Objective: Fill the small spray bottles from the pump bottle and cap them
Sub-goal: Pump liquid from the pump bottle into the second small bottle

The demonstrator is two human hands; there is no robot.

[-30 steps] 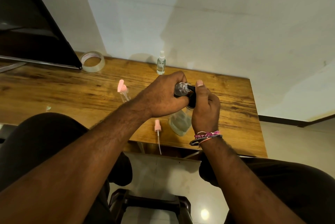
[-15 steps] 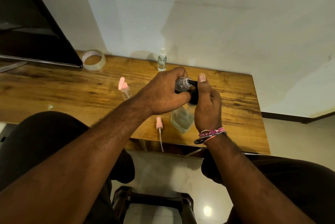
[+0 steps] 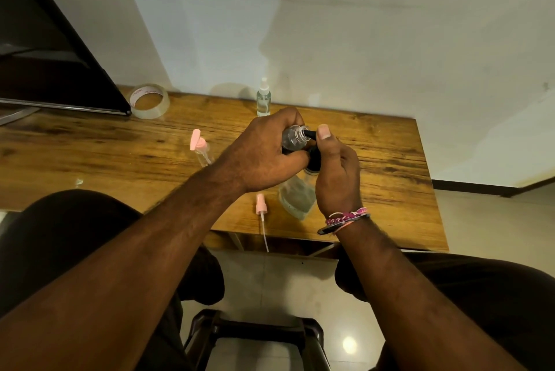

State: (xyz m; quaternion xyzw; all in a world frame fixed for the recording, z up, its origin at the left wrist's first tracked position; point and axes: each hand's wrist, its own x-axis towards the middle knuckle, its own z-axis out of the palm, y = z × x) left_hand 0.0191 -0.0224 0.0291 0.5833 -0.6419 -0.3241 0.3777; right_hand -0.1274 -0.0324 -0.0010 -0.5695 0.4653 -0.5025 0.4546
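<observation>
Little has shifted in the past second: both hands have drifted slightly toward the far edge of the wooden table (image 3: pixel 390 190), and the pump's black spout has settled against the open neck of the small bottle. The left hand (image 3: pixel 264 154) curls its fingers around a small clear spray bottle (image 3: pixel 292 137), tilted on its side with the threaded mouth facing right. The right hand (image 3: pixel 336 178) wraps around the black head of the pump bottle (image 3: pixel 295 198), thumb up on top, its nozzle touching the small bottle's mouth. The pump bottle's clear body stands on the table beneath both hands, near the front edge.

The step in hand looks like filling: the small bottle appears nearly empty. The next move calls for pressing the pump head down while keeping nozzle and mouth aligned, since any slip would likely spill liquid onto the wood.

A loose pink spray cap (image 3: pixel 260 205) with its dip tube lies just left of the pump bottle, overhanging the table edge. Another bottle with a pink cap (image 3: pixel 200 145) sits farther left. A capped clear spray bottle (image 3: pixel 263 98) stands by the wall, a roll of clear tape (image 3: pixel 149 101) beyond.
</observation>
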